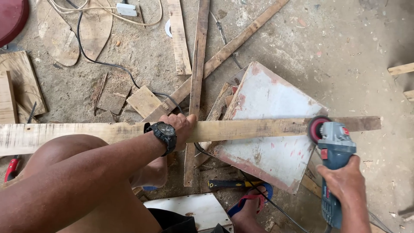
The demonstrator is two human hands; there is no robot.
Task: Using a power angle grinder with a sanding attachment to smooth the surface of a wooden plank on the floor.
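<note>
1. Pale, weathered wood makes up the long plank (241,128), which lies crosswise in the view, resting over a white, worn board (271,129) that is propped on scrap wood.
2. The left hand (179,125) presses down flat on the plank near its middle, fingers curled over the far edge; a black wristwatch (164,134) sits on that wrist.
3. The right hand (345,183) is closed around the body of a blue-grey angle grinder (334,159), gripping it from behind.
4. The grinder's red disc (318,128) meets the plank's near edge, towards the plank's right end, just over the white board.
5. The grinder's black cable (280,210) trails back across the floor beneath the board.
6. A foot in a blue and red sandal (250,206) stands on the dusty concrete floor (358,51), close beside a yellow-and-black-handled tool (230,184).
7. Several loose wooden slats (196,64) lie beyond the plank, some crossing under it, and a white power socket (126,9) with cords lies at the top of the view.
</note>
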